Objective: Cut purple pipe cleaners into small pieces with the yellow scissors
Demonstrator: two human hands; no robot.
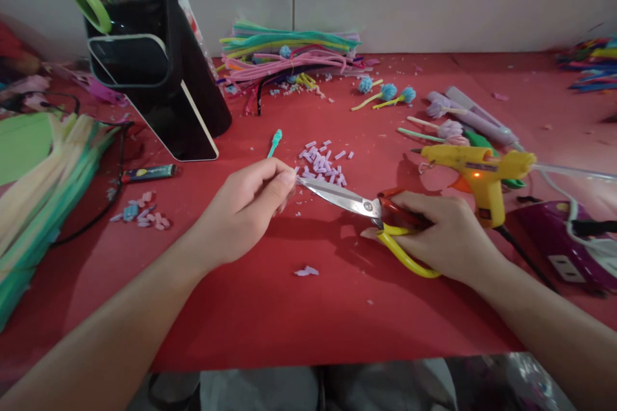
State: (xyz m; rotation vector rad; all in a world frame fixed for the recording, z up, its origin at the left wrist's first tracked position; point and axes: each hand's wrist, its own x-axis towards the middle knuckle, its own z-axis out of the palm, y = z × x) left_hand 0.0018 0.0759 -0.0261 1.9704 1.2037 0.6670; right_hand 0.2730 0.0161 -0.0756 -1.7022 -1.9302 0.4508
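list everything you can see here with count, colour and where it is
scissors: 1, steel blades, red and yellow handles, centre of table, in the right hand
cut pieces: a small pile, lilac, just behind the blade tips
glue gun: 1, yellow, lamp lit, right of centre
pipe cleaners: a heap, mixed colours, back centre
pompom stems: 3, blue heads, back right of centre
phone stand: 1, black, back left
paper strips: a stack, green and cream, left edge
lighter: 1, dark, left of centre
table: 1, red top
left hand: pinches something small at the blade tips
right hand: grips the scissor handles
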